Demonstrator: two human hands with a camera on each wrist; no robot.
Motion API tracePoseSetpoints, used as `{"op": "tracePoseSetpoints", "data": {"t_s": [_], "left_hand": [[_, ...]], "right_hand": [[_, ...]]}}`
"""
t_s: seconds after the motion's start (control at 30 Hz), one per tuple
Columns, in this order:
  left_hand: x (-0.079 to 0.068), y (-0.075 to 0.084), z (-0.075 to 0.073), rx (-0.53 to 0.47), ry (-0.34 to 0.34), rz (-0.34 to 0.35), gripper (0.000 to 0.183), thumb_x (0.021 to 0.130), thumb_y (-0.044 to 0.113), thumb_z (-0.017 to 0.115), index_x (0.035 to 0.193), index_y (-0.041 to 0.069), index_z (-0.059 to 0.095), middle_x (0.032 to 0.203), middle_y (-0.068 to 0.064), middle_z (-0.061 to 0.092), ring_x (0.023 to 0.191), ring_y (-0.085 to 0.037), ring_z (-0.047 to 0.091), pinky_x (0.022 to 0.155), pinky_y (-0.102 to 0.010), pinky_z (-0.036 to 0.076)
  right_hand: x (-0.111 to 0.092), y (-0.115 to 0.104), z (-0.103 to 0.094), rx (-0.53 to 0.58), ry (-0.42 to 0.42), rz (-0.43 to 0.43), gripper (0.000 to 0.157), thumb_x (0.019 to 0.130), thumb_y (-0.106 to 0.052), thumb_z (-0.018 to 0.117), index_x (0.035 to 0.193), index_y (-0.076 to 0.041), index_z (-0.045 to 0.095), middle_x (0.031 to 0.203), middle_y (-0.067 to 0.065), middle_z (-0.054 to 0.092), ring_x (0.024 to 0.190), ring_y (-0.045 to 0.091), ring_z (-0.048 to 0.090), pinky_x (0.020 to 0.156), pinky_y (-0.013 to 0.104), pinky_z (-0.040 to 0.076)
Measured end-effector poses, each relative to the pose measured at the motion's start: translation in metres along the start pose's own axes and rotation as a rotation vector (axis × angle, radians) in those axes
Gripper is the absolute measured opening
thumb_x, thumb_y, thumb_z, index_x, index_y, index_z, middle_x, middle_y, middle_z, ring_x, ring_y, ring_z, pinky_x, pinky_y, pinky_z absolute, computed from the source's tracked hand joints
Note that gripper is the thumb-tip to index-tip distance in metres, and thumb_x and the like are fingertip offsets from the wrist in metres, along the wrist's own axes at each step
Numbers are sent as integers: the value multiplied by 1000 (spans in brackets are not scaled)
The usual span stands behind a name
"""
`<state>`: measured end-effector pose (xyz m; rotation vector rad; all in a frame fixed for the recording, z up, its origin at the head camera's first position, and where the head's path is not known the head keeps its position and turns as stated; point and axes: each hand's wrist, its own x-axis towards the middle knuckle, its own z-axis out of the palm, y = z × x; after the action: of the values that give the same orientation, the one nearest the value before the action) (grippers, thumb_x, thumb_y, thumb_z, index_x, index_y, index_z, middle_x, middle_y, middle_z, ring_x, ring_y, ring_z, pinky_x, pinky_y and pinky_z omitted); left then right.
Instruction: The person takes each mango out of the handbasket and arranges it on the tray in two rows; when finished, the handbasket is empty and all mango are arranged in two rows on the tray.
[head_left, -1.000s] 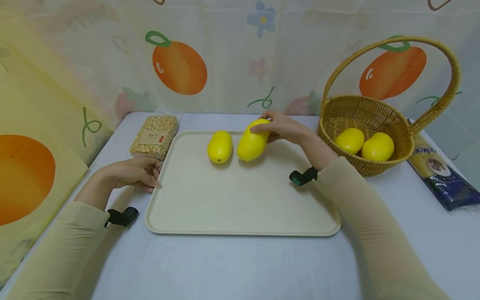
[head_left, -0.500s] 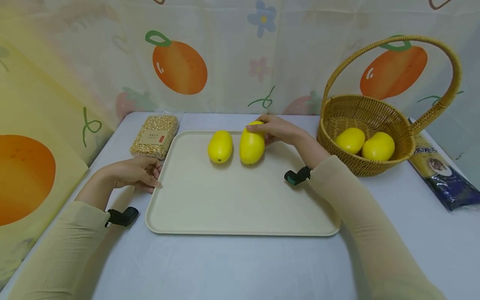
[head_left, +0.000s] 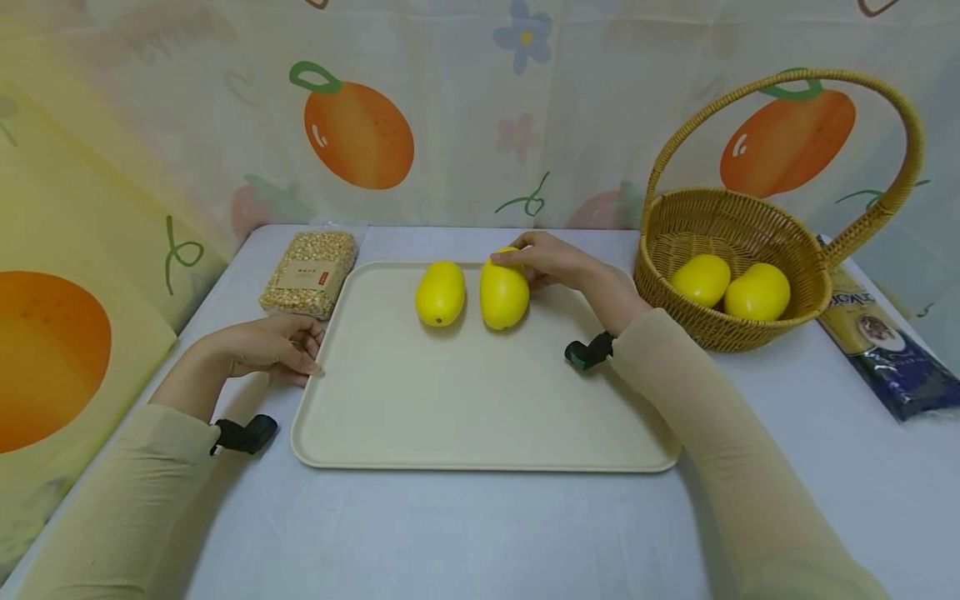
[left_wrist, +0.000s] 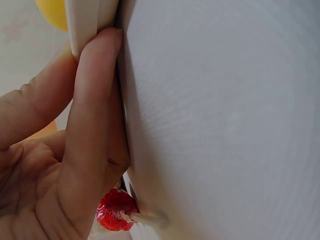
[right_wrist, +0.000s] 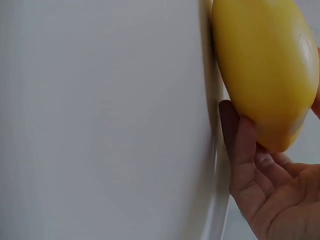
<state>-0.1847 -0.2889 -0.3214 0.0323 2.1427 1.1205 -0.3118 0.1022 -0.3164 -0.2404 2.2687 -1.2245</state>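
My right hand [head_left: 555, 260] holds a smooth yellow mango [head_left: 504, 297] by its far end, fingers curled against it; the mango rests on the beige tray [head_left: 480, 417]. A second mango [head_left: 440, 293] lies just to its left, with a small gap between them. In the right wrist view my fingers [right_wrist: 245, 145] touch the narrow tip of the mango [right_wrist: 265, 65]. At the left side, my left hand [head_left: 266, 348] pinches the tray's rim; the left wrist view shows the thumb and fingers [left_wrist: 92, 110] around the rim [left_wrist: 85, 25].
A wicker basket [head_left: 720, 333] with a tall handle holds two more mangoes [head_left: 756, 292] at the right. Beside it lies a blue and gold packet [head_left: 885, 358]. A clear bag of corn kernels [head_left: 309, 271] sits behind my left hand. A red wrapped thing [left_wrist: 116, 210] shows below that hand.
My right hand has brought its mango down and turned it from slanted to nearly parallel with the other one. In the last half second it barely moves. The left hand stays on the tray rim.
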Motion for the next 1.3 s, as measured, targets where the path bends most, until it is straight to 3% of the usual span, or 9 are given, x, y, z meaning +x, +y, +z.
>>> {"op": "tracePoseSetpoints", "data": {"t_s": [0.1,0.43,0.8,1.07,1.3], "left_hand": [[0,0,0,-2,-2,1,49,87,2,71,122,-7,37,94,-3,49,79,-10,59,73,-22,61],[-1,1,0,0,-3,0,49,87,2,70,122,-7,37,94,-3,50,79,-10,59,73,-22,61],[1,-1,-1,-2,-1,6,49,87,2,71,121,-7,38,93,-3,50,78,-9,60,73,-22,61],[0,0,-1,7,2,3,49,86,2,71,121,-7,38,93,-3,50,78,-9,60,72,-21,61],[-1,2,0,11,-1,0,47,87,2,71,120,-6,39,92,-2,50,77,-9,60,72,-21,60]], "right_hand": [[1,0,1,6,14,12,57,94,-46,63,133,-7,47,101,5,48,86,20,50,78,27,53],[4,1,3,-15,33,38,54,96,-47,58,134,-11,46,124,9,52,101,25,52,84,31,54],[4,-1,7,-31,60,-2,48,96,-46,59,130,-13,50,86,4,43,87,23,47,70,27,49],[2,0,5,-44,55,-8,48,97,-45,59,131,-13,49,88,6,44,86,22,47,72,27,50],[-3,-2,1,-34,49,-14,51,97,-43,59,134,-10,48,102,6,46,96,24,48,85,33,57]]}}
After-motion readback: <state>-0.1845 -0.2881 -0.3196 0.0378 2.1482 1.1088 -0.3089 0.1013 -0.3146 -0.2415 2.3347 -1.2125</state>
